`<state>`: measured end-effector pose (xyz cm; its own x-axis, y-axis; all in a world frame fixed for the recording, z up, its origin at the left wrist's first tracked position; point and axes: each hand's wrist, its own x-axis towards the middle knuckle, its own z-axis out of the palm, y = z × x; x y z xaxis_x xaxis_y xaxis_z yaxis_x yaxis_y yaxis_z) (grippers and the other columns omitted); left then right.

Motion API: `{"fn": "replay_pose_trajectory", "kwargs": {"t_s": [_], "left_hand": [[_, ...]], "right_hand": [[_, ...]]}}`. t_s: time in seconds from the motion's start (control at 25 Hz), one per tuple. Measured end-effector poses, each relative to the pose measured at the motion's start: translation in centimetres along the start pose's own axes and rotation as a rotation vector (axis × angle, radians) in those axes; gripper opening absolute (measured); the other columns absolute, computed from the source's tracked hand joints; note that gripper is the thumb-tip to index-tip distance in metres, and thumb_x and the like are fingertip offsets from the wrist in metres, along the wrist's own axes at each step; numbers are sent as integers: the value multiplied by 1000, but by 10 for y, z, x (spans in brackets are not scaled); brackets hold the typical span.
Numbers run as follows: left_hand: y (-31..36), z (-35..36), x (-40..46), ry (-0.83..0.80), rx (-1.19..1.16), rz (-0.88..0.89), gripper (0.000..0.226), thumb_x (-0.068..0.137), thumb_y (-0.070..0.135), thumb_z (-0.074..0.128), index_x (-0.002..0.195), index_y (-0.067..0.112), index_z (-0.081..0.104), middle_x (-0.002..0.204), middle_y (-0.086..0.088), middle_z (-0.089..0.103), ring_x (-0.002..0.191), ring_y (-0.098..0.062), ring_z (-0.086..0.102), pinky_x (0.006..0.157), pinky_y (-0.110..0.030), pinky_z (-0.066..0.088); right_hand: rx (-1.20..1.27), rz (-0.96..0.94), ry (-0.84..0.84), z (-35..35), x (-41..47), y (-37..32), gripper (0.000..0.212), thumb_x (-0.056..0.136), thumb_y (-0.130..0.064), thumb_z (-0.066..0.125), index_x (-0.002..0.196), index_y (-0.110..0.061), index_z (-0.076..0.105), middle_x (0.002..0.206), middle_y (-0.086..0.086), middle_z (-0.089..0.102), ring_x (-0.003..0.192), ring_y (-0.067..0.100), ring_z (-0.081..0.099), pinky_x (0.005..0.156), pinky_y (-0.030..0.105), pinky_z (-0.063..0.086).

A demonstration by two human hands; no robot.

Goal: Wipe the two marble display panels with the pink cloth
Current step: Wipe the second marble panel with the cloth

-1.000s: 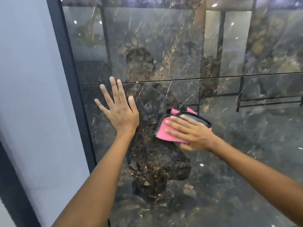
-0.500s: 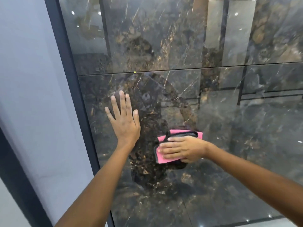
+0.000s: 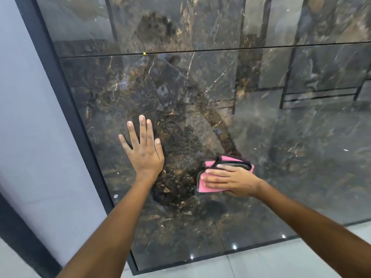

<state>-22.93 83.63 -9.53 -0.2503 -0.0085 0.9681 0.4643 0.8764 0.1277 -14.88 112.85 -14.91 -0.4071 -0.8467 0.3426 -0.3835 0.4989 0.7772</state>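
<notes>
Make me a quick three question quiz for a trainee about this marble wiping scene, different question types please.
1. True or false: the left hand lies flat with spread fingers on the lower dark brown-veined marble panel.
2. Which hand presses the folded pink cloth with black edging? A) left B) right C) both
3. Fill in: the cloth sits ____ the horizontal seam between the two panels.

Key: 1 true. 2 B, the right hand. 3 below.

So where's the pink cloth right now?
In the head view the pink cloth lies flat against the lower marble panel, right of centre, pressed under the right hand. The left hand rests bare on the panel to its left.
</notes>
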Motion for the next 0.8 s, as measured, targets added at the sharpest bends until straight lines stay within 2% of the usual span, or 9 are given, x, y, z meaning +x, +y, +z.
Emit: {"fn": "replay_pose_trajectory", "kwargs": {"t_s": [0.08, 0.16, 0.28, 0.32, 0.44, 0.52, 0.64, 0.72, 0.8], "left_hand": [[2, 0, -1, -3, -6, 3, 56, 105, 33, 16, 157, 20, -2, 163, 9, -11, 150, -21, -11, 118, -53, -6], [3, -1, 2, -16, 2, -2, 56, 105, 33, 15, 156, 21, -3, 162, 10, -12, 150, -21, -13, 118, -53, -7], [4, -2, 0, -33, 26, 2, 57, 104, 32, 18, 157, 21, 0, 164, 8, -8, 150, -22, -10, 118, -55, -4], [8, -5, 1, -33, 22, -25, 56, 104, 30, 23, 157, 20, 6, 164, 5, 0, 151, -24, -5, 118, -56, -2], [35, -14, 22, -3, -191, -150, 49, 99, 25, 35, 148, 16, 30, 158, -7, 27, 148, -30, 12, 117, -54, -5], [60, -12, 48, 17, -285, -91, 46, 100, 24, 35, 145, 16, 33, 156, -8, 31, 147, -30, 17, 118, -48, -7], [79, -2, 79, 56, -191, -80, 51, 103, 27, 35, 152, 16, 27, 159, -5, 28, 147, -31, 18, 118, -54, 4], [81, 5, 80, 70, -111, -90, 52, 105, 27, 33, 154, 14, 23, 159, -6, 28, 146, -33, 22, 116, -59, 13], [80, 7, 75, 66, -116, -51, 52, 105, 28, 30, 154, 12, 21, 159, -8, 28, 145, -35, 23, 115, -61, 14]], "right_hand": [[9, -20, 86, -13, 9, 40, 70, 84, -22, 61, 148, -19, 35, 162, -1, 13, 147, 20, 22, 122, 44, 10], [13, 405, 350, -46, 45, 97, 55, 89, -23, 52, 142, -15, 41, 161, -1, 20, 145, 24, 25, 120, 48, 17], [113, 1007, 578, -72, 107, 117, 69, 80, -19, 60, 144, -12, 35, 157, 14, 27, 145, 30, 19, 117, 52, 19], [93, 917, 519, -66, 117, 98, 74, 78, -21, 59, 146, -14, 31, 159, 12, 21, 146, 28, 15, 118, 52, 15], [-49, 53, 45, -35, 86, 21, 83, 75, -31, 61, 150, -18, 27, 160, 3, 19, 150, 24, 6, 121, 45, 3], [-78, -65, -104, -39, 50, 29, 85, 75, -32, 63, 151, -18, 27, 159, 2, 26, 150, 22, 8, 122, 43, 6], [-169, 443, 125, -82, 44, 123, 72, 78, -30, 50, 145, -11, 31, 152, 18, 32, 136, 40, 38, 115, 48, 24], [-55, 877, 303, -120, 61, 190, 72, 81, -18, 55, 148, -6, 30, 153, 27, 29, 140, 48, 27, 118, 45, 14], [27, 1009, 427, -120, 78, 197, 79, 81, -14, 57, 152, -11, 23, 156, 25, 23, 146, 41, 11, 120, 47, 7]]}}
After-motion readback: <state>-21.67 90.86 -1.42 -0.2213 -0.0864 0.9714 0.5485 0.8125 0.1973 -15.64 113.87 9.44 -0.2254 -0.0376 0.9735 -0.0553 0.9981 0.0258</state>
